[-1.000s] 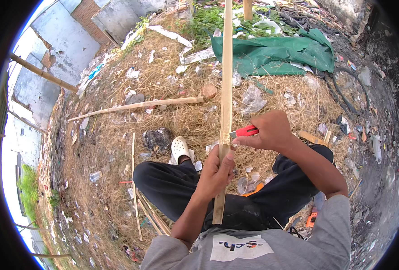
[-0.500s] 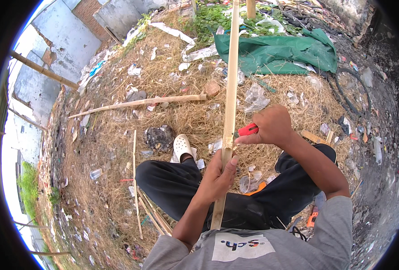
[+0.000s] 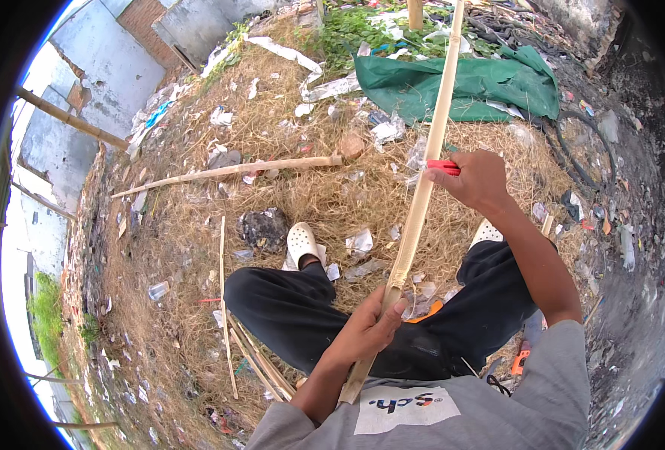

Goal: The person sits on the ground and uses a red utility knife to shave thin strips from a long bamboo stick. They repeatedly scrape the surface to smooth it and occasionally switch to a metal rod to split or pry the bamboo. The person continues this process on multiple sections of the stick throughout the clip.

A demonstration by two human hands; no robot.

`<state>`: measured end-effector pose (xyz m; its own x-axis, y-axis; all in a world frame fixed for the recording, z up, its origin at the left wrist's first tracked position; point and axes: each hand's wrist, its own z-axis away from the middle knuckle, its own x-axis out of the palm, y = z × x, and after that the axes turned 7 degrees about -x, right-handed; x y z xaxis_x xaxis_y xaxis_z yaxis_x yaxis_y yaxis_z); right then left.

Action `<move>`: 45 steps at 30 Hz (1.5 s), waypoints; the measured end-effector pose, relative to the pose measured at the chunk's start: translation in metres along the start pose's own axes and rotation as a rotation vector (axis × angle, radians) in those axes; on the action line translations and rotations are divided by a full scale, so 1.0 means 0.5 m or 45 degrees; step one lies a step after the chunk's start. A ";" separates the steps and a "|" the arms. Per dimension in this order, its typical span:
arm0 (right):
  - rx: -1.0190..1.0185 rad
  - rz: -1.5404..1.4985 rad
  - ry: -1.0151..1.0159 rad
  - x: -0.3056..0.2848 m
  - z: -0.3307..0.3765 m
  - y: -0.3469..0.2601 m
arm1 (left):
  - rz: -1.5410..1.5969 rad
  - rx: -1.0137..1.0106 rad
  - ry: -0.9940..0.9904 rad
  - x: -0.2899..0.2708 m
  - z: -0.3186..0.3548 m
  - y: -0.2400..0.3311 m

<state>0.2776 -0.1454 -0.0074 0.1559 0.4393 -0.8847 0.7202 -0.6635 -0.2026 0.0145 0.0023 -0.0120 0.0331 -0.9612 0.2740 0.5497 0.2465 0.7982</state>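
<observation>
A long split bamboo strip (image 3: 415, 225) slants from my lap up to the far edge of the view, leaning slightly right. My left hand (image 3: 370, 328) is wrapped round its near part, thumb on top, just below a rough, shaved-looking patch. Farther up, my right hand (image 3: 478, 180) is closed round a red-handled knife (image 3: 443, 166), which sits against the strip's right side. The knife's blade is hidden from view. Below the left hand, the strip's near end rests by my grey shirt.
Thin bamboo strips (image 3: 261, 360) lie left of my bent legs, and a longer bamboo piece (image 3: 227, 174) lies beyond. A dark lump (image 3: 265, 229) sits near my left shoe. Green sheeting (image 3: 490, 86) spreads ahead. An orange-handled tool (image 3: 520, 360) is by my right hip. Litter covers the dry grass.
My right hand with the red-handled knife has moved away from me along the strip. The bamboo's far end has swung right, and my left hand has come slightly nearer my body.
</observation>
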 end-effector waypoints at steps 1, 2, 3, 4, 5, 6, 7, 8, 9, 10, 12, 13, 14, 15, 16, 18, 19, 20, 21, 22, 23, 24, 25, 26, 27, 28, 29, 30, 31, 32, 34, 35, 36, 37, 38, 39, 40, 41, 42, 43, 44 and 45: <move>-0.130 -0.044 0.004 0.004 0.015 -0.025 | 0.006 0.049 0.033 -0.005 -0.006 -0.002; -0.249 -0.084 0.010 0.003 0.032 -0.048 | 0.006 0.093 0.057 -0.012 -0.016 0.001; -0.311 -0.144 -0.046 0.002 0.045 -0.071 | 0.002 0.138 0.092 -0.018 -0.021 0.007; -0.373 -0.204 -0.101 -0.003 0.057 -0.093 | 0.013 0.164 0.126 -0.020 -0.021 0.011; -0.430 -0.255 -0.150 -0.010 0.064 -0.105 | 0.017 0.195 0.150 -0.020 -0.022 0.020; -0.447 -0.255 -0.139 -0.010 0.068 -0.110 | 0.021 0.226 0.173 -0.019 -0.022 0.029; -0.463 -0.253 -0.128 -0.008 0.070 -0.112 | 0.045 0.243 0.186 -0.014 -0.021 0.041; -0.480 -0.254 -0.120 -0.003 0.072 -0.112 | 0.035 0.242 0.194 -0.014 -0.022 0.039; -0.494 -0.231 -0.123 0.004 0.070 -0.107 | 0.025 0.241 0.200 -0.014 -0.022 0.035; -0.489 -0.205 -0.092 0.011 0.068 -0.100 | 0.015 0.240 0.206 -0.014 -0.023 0.033; -0.479 -0.161 -0.039 0.022 0.061 -0.090 | 0.012 0.236 0.219 -0.004 -0.023 0.030; -0.474 -0.146 -0.011 0.022 0.054 -0.086 | 0.011 0.234 0.225 -0.001 -0.024 0.029; -0.466 -0.126 0.017 0.016 0.044 -0.083 | 0.025 0.234 0.216 -0.001 -0.025 0.029; -0.459 -0.105 0.045 0.012 0.039 -0.083 | 0.039 0.233 0.208 -0.004 -0.025 0.030; -0.451 -0.125 0.029 0.013 0.044 -0.087 | 0.054 0.233 0.200 -0.006 -0.025 0.030; -0.441 -0.157 0.009 0.013 0.052 -0.093 | 0.025 0.215 0.191 -0.007 -0.020 0.039; -0.464 -0.136 0.010 0.012 0.055 -0.092 | 0.011 0.206 0.187 -0.006 -0.017 0.041; -0.493 -0.126 0.009 0.014 0.058 -0.093 | 0.008 0.192 0.192 -0.005 -0.015 0.035; -0.521 -0.115 0.009 0.017 0.060 -0.093 | 0.006 0.179 0.197 -0.003 -0.014 0.027; -0.518 -0.085 0.050 0.021 0.051 -0.085 | 0.003 0.165 0.201 -0.003 -0.013 0.023; -0.503 -0.054 0.084 0.026 0.039 -0.068 | -0.017 0.150 0.198 -0.004 -0.009 0.022; -0.490 -0.017 0.119 0.027 0.026 -0.055 | -0.037 0.142 0.192 -0.005 -0.005 0.023; -0.498 -0.014 0.113 0.024 0.019 -0.049 | -0.056 0.133 0.185 -0.005 -0.003 0.024; -0.515 -0.021 0.142 0.024 0.016 -0.048 | -0.065 0.150 0.188 -0.006 -0.002 0.026; -0.533 -0.027 0.171 0.026 0.015 -0.047 | -0.075 0.167 0.190 -0.007 -0.001 0.026; -0.550 -0.034 0.199 0.026 0.012 -0.047 | -0.084 0.184 0.193 -0.008 0.000 0.027; -0.536 -0.034 0.190 0.026 0.009 -0.047 | -0.107 0.189 0.192 -0.011 0.002 0.027; -0.521 -0.034 0.180 0.024 0.005 -0.044 | -0.129 0.194 0.190 -0.015 0.005 0.028; -0.507 -0.035 0.170 0.023 0.003 -0.044 | -0.151 0.200 0.189 -0.019 0.009 0.029; -0.518 -0.032 0.158 0.023 0.002 -0.043 | -0.172 0.200 0.188 -0.021 0.011 0.030; -0.540 -0.028 0.135 0.028 0.001 -0.042 | -0.212 0.201 0.186 -0.025 0.019 0.030; -0.498 -0.024 0.165 0.030 -0.003 -0.036 | -0.207 0.199 0.177 -0.024 0.023 0.027; -0.455 -0.019 0.195 0.030 -0.010 -0.025 | -0.202 0.196 0.167 -0.024 0.027 0.023; -0.411 -0.015 0.225 0.030 -0.015 -0.020 | -0.197 0.193 0.158 -0.023 0.030 0.021; -0.418 -0.006 0.214 0.030 -0.015 -0.021 | -0.180 0.180 0.156 -0.021 0.034 0.021; -0.425 0.003 0.203 0.029 -0.015 -0.022 | -0.163 0.167 0.155 -0.019 0.038 0.022; -0.431 0.012 0.193 0.028 -0.016 -0.023 | -0.146 0.154 0.153 -0.018 0.041 0.021; -0.413 0.010 0.188 0.025 -0.017 -0.024 | -0.156 0.155 0.155 -0.019 0.042 0.019; -0.395 0.007 0.184 0.020 -0.019 -0.025 | -0.167 0.156 0.157 -0.020 0.043 0.017; -0.377 0.004 0.180 0.017 -0.022 -0.025 | -0.178 0.156 0.158 -0.021 0.045 0.015; -0.327 0.016 0.207 0.023 -0.024 -0.016 | -0.182 0.115 0.137 -0.024 0.051 0.012; -0.280 0.029 0.237 0.029 -0.031 0.003 | -0.186 0.078 0.117 -0.027 0.060 0.010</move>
<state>0.2914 -0.1304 -0.0141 0.2804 0.5433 -0.7913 0.8414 -0.5359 -0.0698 -0.0082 0.0200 0.0042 0.0343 -0.9939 0.1048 0.5024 0.1077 0.8579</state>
